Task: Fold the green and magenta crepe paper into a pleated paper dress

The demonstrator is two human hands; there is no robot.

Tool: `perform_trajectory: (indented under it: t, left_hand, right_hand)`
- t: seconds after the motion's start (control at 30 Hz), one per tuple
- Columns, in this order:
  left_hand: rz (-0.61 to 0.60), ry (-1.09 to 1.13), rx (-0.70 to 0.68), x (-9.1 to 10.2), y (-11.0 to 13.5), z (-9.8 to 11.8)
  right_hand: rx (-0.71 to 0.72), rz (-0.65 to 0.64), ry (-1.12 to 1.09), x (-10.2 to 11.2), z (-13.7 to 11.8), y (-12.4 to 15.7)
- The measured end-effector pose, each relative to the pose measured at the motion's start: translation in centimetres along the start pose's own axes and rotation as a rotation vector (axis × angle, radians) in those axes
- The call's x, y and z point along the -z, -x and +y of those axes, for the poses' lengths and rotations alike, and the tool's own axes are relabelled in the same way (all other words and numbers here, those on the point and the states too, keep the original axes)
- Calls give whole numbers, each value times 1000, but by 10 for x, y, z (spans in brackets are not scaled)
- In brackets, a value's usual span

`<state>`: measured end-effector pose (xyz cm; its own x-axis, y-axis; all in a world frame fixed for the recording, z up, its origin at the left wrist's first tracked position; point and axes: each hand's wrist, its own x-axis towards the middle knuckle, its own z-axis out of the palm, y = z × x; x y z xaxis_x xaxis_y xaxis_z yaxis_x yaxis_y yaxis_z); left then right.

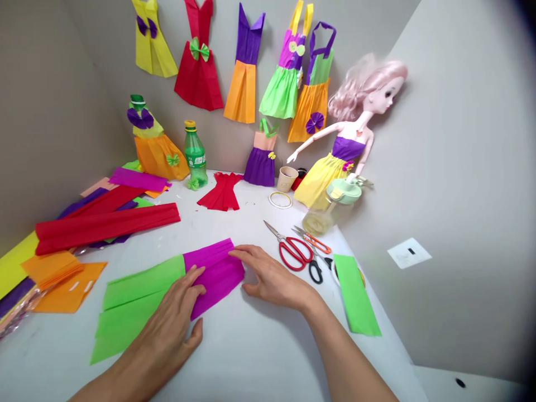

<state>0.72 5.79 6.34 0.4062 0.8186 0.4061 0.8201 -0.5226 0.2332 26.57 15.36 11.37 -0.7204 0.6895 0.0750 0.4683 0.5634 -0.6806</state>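
A pleated crepe paper dress lies flat on the table, with a green skirt [134, 293] to the left and a magenta top [218, 277] to the right. My left hand [178, 307] rests over the join of the two colours, its fingers stretched out and lying on the paper. At the far right edge of the magenta part is my right hand [268, 276]. Its fingers are extended along that edge, thumb apart from them and just off the paper. Part of the green skirt is hidden under my left hand and wrist.
Red-handled scissors [295, 251] and other scissors [316, 245] lie right, near a green paper strip [357, 296] and lidded jar [320, 215]. Coloured crepe paper [109, 223] is heaped left. Behind stand a green bottle [195, 156], paper cup [287, 180] and doll [355, 134]; paper dresses [199, 61] hang above.
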Motion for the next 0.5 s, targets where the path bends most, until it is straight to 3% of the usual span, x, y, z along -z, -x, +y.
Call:
perform_trajectory:
  t: [0.27, 0.4, 0.5]
  left_hand:
    - [-30, 37, -42, 3, -5, -13]
    - [-142, 173, 99, 17, -11, -15]
    - [-218, 282, 193, 29, -13, -22]
  right_hand:
    - [-19, -23, 27, 2, 1, 2]
    - [-4, -5, 17, -1, 0, 1]
    - [32, 95, 13, -8, -3, -4]
